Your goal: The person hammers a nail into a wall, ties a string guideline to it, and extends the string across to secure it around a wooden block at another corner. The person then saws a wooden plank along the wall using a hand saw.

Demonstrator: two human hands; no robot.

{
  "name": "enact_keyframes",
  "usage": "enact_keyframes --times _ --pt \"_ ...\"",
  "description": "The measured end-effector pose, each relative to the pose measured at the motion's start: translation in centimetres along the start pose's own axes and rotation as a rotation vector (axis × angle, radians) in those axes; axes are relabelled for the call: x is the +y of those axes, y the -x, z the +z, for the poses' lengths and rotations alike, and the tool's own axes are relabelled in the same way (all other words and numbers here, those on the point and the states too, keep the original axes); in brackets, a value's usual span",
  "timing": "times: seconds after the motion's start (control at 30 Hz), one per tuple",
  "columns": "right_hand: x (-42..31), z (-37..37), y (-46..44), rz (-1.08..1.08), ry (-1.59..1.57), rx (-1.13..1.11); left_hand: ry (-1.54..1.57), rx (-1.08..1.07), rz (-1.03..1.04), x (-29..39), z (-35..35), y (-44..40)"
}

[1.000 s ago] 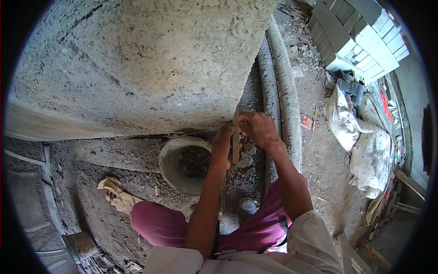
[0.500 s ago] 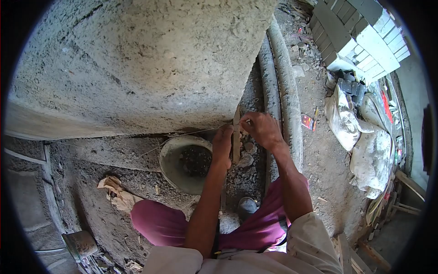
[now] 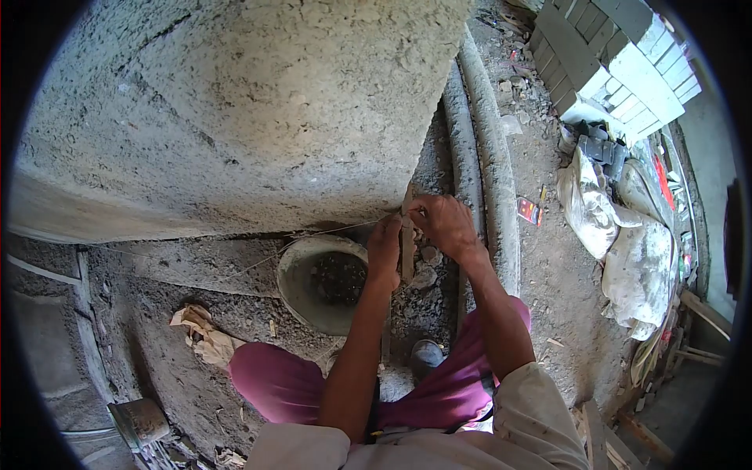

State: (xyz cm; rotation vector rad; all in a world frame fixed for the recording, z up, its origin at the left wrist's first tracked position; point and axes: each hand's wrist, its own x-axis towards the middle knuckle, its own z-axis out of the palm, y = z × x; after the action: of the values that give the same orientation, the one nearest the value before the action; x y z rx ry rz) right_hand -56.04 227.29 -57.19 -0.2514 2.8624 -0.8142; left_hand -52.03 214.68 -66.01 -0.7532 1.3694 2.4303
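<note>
A narrow wooden strip [image 3: 407, 251] stands upright in the picture by the lower corner of a rough concrete block [image 3: 258, 102]. My left hand [image 3: 383, 249] is closed against the strip's left edge, gripping it near its upper part. A thin string [image 3: 333, 229] runs in from the left to these fingers. On the other side, my right hand [image 3: 448, 225] is closed in a pinch at the top of the strip, touching or almost touching it. What lies between the right fingertips is too small to make out. Below the string, a round bucket [image 3: 294, 286] with dark contents stands beside my left forearm.
Two long pipes [image 3: 493, 157] run along the ground to the right of my hands. Farther right lie white sacks [image 3: 634, 266] and stacked pale blocks [image 3: 572, 47]. Crumpled brown paper [image 3: 205, 335] and a small container [image 3: 139, 421] are at lower left.
My right hand has shifted slightly down and closer to the strip, its fingers more curled. My left hand remains on the strip. The view has moved a little.
</note>
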Motion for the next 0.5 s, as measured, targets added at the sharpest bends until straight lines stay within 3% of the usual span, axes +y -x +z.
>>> enact_keyframes --times 0.4,0.5 --pt "0.6 0.5 0.1 -0.049 0.005 0.062 0.015 -0.025 0.035 -0.5 -0.1 -0.3" --pt "1.6 0.5 -0.4 0.075 0.074 0.008 -0.002 -0.002 0.028 -0.3 0.0 -0.2"
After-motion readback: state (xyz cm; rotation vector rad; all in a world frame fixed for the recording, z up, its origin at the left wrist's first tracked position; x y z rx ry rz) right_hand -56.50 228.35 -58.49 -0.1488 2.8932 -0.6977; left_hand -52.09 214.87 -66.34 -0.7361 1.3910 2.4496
